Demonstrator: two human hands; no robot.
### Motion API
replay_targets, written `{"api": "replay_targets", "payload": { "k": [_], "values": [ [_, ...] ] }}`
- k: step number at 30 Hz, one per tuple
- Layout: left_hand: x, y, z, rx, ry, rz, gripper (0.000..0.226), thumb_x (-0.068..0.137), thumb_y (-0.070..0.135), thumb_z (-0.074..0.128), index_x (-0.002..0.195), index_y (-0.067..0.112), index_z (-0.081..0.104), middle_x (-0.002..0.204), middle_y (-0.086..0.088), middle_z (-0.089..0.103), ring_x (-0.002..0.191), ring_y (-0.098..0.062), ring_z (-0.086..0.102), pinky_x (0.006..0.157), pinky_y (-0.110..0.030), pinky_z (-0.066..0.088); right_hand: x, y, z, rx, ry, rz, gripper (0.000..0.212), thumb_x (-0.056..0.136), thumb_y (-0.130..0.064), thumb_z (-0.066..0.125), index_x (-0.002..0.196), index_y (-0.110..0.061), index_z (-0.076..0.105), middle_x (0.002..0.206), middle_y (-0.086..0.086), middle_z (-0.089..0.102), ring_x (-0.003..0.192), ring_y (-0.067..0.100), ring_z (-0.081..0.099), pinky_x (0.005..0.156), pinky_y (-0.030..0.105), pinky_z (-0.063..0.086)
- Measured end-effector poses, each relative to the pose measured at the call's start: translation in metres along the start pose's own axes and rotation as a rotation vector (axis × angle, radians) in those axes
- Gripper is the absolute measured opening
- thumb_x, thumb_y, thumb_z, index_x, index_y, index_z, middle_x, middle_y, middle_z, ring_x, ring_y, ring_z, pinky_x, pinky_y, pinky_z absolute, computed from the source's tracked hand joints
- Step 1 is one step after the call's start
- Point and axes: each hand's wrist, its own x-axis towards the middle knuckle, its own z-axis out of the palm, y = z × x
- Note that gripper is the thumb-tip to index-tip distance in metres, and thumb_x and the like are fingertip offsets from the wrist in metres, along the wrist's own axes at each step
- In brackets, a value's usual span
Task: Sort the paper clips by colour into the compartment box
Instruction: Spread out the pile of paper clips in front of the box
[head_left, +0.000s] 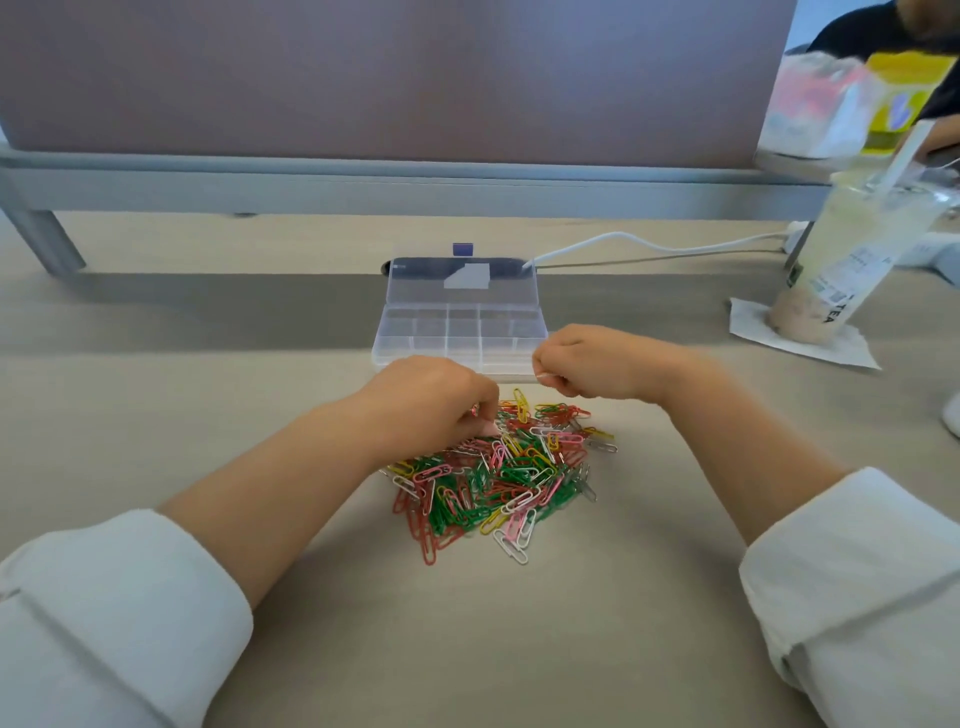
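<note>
Clips (493, 478): a mixed heap of red, green, yellow, pink and white on the table (519, 649), just in front of the box (460, 332).
Box: clear plastic, lid (462, 283) raised behind it, compartments facing up.
Left hand (434, 402): over the heap's far left edge, fingers (485, 426) bent down onto the clips; whether they pinch one I cannot tell.
Right hand (587, 364): curled into a fist (thumb tucked against the forefinger) above the heap's far edge, in front of the box's near right corner; whether anything is inside it I cannot tell.
Sleeves (104, 613): white, rolled back on both forearms.
Cup (836, 260): pale drink with a straw (901, 156), far right, standing on a napkin (810, 348), well apart from the box.
Cable (623, 241): white, runs from the lid's right end off to the right.
</note>
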Motion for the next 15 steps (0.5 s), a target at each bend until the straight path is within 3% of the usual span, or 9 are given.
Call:
{"api": "replay_targets", "payload": {
  "k": [5, 8, 11, 15],
  "values": [
    [-0.008, 0.001, -0.003, -0.178, 0.019, -0.041, 0.016, 0.099, 0.032, 0.031, 0.092, 0.018, 0.036, 0.072, 0.004, 0.051, 0.064, -0.014, 0.046, 0.056, -0.026, 0.034, -0.002, -0.001, 0.000, -0.063, 0.014, 0.017, 0.044, 0.099, -0.023, 0.032, 0.056, -0.013, 0.034, 0.057, 0.003, 0.036, 0.052, 0.017, 0.030, 0.053, 0.029, 0.026],
    [-0.012, 0.000, -0.004, -0.310, 0.003, -0.075, 0.015, 0.099, 0.026, 0.030, 0.089, 0.018, 0.036, 0.074, 0.003, 0.054, 0.063, -0.009, 0.045, 0.054, -0.021, 0.035, -0.005, 0.003, 0.001, -0.100, 0.017, 0.004, 0.046, 0.099, -0.030, 0.035, 0.057, -0.014, 0.043, 0.059, 0.000, 0.045, 0.056, 0.014, 0.040, 0.056, 0.027, 0.033],
    [-0.016, -0.001, -0.003, -0.425, -0.005, -0.079, 0.010, 0.099, 0.019, 0.030, 0.095, 0.023, 0.037, 0.073, 0.007, 0.058, 0.061, -0.002, 0.047, 0.056, -0.017, 0.033, -0.008, 0.004, 0.002, -0.126, -0.031, -0.001, 0.038, 0.100, -0.022, 0.035, 0.067, -0.021, 0.053, 0.063, -0.006, 0.051, 0.060, 0.009, 0.046, 0.062, 0.023, 0.038],
    [-0.016, -0.001, -0.004, -0.407, -0.009, -0.052, 0.031, 0.099, 0.011, 0.029, 0.120, 0.028, 0.044, 0.074, 0.014, 0.055, 0.067, 0.003, 0.047, 0.060, -0.007, 0.036, -0.012, 0.003, 0.003, -0.065, -0.074, 0.018, 0.035, 0.094, 0.000, 0.032, 0.088, -0.018, 0.061, 0.065, -0.006, 0.052, 0.061, 0.009, 0.045, 0.061, 0.022, 0.037]
  ]
}}
